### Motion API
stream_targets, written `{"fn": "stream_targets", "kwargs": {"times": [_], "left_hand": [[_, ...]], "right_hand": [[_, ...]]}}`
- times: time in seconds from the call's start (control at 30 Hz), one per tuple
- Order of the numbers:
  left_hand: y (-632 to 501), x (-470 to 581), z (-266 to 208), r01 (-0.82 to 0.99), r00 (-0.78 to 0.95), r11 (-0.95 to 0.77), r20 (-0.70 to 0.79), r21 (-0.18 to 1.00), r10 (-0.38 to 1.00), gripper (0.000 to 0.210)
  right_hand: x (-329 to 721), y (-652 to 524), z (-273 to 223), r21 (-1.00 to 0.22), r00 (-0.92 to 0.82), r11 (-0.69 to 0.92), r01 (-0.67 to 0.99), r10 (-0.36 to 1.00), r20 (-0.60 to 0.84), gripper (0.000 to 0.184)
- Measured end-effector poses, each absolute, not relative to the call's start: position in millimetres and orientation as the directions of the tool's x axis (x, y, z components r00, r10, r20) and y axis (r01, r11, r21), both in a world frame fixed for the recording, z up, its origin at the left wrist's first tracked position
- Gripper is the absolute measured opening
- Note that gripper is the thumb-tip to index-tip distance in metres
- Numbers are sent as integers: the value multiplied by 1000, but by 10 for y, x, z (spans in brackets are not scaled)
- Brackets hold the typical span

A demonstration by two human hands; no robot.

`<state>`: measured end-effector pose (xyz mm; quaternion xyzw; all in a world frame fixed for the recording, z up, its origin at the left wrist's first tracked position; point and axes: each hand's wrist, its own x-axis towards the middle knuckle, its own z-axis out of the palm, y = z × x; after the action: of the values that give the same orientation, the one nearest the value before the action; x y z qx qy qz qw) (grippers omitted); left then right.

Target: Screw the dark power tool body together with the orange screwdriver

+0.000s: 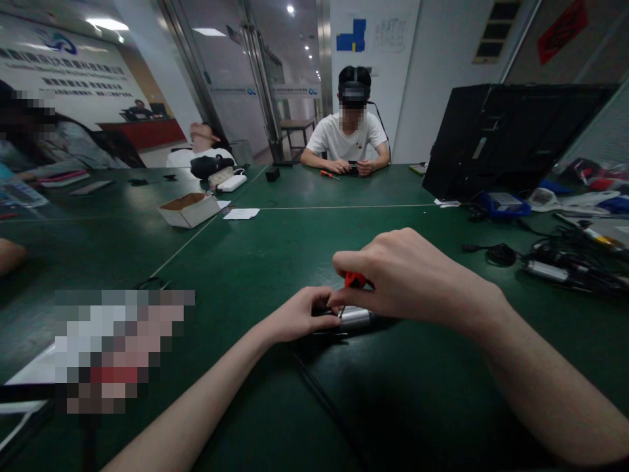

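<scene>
My right hand point(393, 278) is closed around the red and black handle of a screwdriver point(354, 280). The thin shaft points down at a silver cylindrical tool point(356, 318) lying on the green table point(236, 269). Whether the tip touches it is hard to make out. My left hand point(304, 311) grips the tool's darker left end, its thumb and fingers around it. A black cord point(324, 396) runs from near that end toward the table's front edge. A thin dark piece point(330, 334) lies just in front of the tool.
Tangled black cords and another silver cylindrical tool point(548, 270) lie at right, before a large black monitor point(506, 141). A cardboard box point(189, 210) and white paper point(242, 214) lie farther left. Across sits a person point(351, 134) in a headset, a screwdriver point(328, 174) before them.
</scene>
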<state>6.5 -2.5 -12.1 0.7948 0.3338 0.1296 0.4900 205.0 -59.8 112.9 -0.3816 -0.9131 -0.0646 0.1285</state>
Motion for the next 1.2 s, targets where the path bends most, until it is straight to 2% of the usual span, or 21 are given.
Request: {"fn": "stream_targets", "kwargs": {"times": [0.07,0.23,0.33,0.47,0.6,0.67,0.87,1.03,1.2], "left_hand": [[-27,73,-130,434,716,-293,-129,852,686,23],[-26,91,-171,343,747,-267,-89,900,658,20],[-24,90,-177,328,747,-296,-54,897,662,19],[-26,77,-159,371,745,-329,-66,868,664,21],[-35,71,-134,408,734,-363,-64,838,676,22],[-36,70,-127,410,739,-391,-49,824,672,22],[-29,60,-134,398,764,-411,-49,820,643,21],[-56,61,-117,443,732,-416,-52,794,680,19],[-74,68,-81,450,723,-432,-34,782,690,17]], "right_hand": [[2040,-607,1129,19,-672,696,717,684,284,25],[2046,-642,1170,-72,-697,727,683,679,231,12],[2051,-632,1167,-91,-688,717,691,691,220,12],[2038,-597,1116,-4,-653,681,733,705,276,11],[2021,-590,1085,66,-640,661,748,692,334,23],[2022,-602,1094,46,-641,665,746,696,325,24],[2050,-620,1134,-64,-645,677,733,722,248,10],[2033,-579,1093,16,-603,629,777,737,306,10],[1995,-561,1040,83,-564,585,807,722,402,25]]}}
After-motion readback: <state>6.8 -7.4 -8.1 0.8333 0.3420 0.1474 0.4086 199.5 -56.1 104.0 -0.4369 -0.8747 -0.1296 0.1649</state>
